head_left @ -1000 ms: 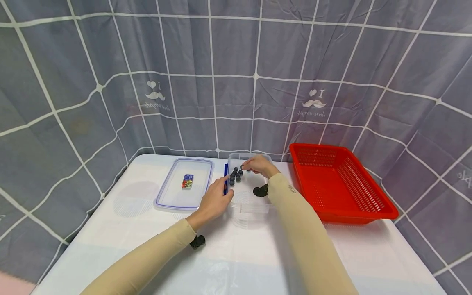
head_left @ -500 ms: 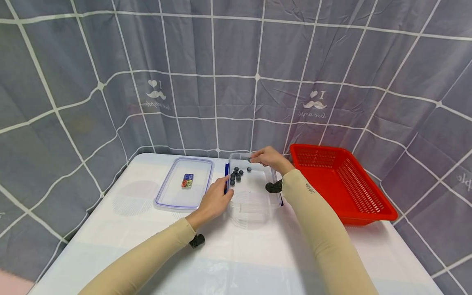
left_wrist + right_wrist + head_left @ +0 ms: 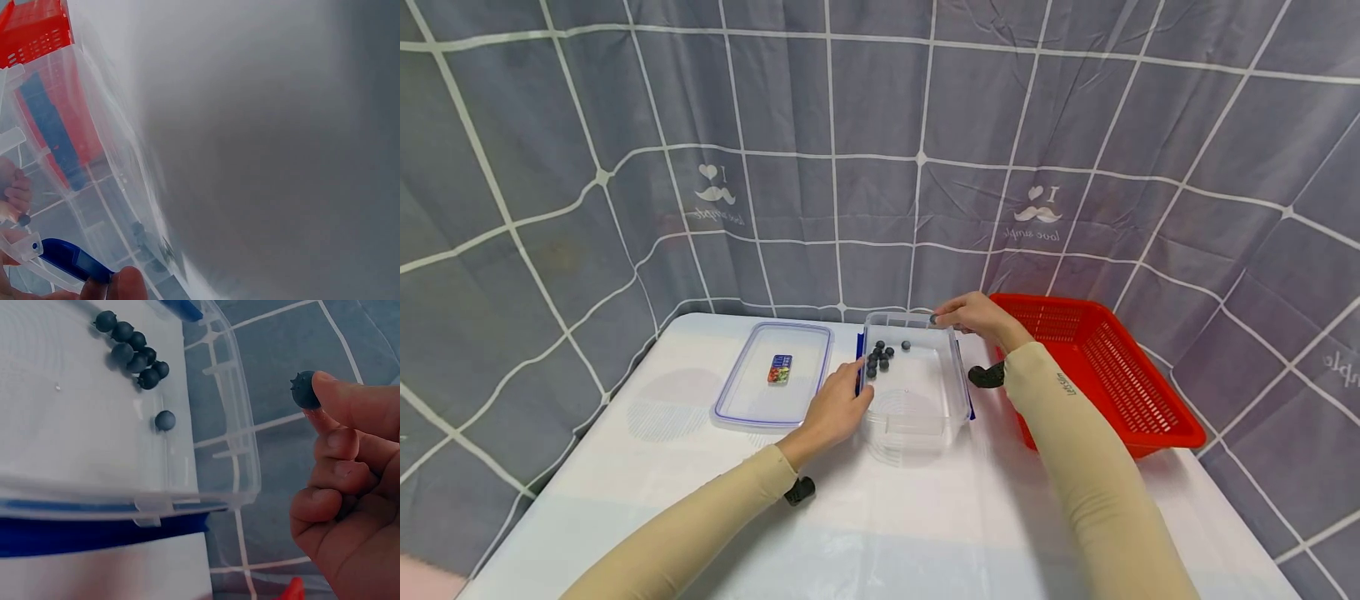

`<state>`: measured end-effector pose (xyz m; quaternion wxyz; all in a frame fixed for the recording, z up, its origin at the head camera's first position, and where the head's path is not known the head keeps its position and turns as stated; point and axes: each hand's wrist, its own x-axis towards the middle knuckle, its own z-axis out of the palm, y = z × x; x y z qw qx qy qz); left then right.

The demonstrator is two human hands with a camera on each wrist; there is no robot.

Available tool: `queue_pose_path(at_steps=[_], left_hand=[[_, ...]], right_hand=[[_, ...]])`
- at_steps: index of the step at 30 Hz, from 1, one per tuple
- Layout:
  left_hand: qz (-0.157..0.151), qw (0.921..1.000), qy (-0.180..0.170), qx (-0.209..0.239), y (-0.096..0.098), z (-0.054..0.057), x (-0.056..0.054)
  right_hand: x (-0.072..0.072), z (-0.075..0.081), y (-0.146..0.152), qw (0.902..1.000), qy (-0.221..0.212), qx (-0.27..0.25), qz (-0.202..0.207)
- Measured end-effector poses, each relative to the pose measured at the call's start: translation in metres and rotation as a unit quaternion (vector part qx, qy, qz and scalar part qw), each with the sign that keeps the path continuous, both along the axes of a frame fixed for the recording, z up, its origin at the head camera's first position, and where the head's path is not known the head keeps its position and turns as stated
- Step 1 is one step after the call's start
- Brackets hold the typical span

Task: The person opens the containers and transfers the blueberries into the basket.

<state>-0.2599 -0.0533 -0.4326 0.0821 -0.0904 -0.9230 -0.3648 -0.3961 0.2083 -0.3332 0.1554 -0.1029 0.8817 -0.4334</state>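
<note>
My right hand [image 3: 976, 318] pinches a blueberry [image 3: 305, 390] between thumb and fingertip, with the other fingers curled in the right wrist view. It is over the far right corner of a clear plastic food container [image 3: 936, 392] with blue clasps. Inside, several blueberries [image 3: 129, 350] sit clustered near the left wall, and a single blueberry [image 3: 165, 420] lies apart from them. My left hand [image 3: 835, 406] holds the container's left side, its fingertips at the blue clasp [image 3: 72, 257] in the left wrist view.
A clear lid [image 3: 752, 400] with a blue seal lies left of the container, bearing a colourful label [image 3: 780, 369]. To the right stands a red perforated basket [image 3: 1105, 367]. A grey checked curtain [image 3: 880, 200] hangs behind the white table [image 3: 880, 533].
My right hand has lifted a blueberry from the container and moved right, toward the red basket, with it. The left hand stays at the container's left side.
</note>
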Motion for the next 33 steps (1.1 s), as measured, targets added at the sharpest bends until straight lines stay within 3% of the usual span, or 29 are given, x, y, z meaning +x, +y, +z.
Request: queue_pose_path(at_steps=[11, 18, 33], left_hand=[[0.002, 0.9999, -0.014, -0.008, -0.002, 0.0, 0.001], [0.0, 0.9998, -0.017, -0.011, -0.002, -0.002, 0.0], [-0.002, 0.9998, -0.015, -0.011, -0.002, -0.003, -0.001]], right_hand=[[0.004, 0.013, 0.032, 0.9985, -0.034, -0.04, -0.014], [0.006, 0.019, 0.061, 0.9987, -0.015, -0.037, -0.033], [0.01, 0.0, 0.129, 0.9965, -0.032, -0.052, -0.058]])
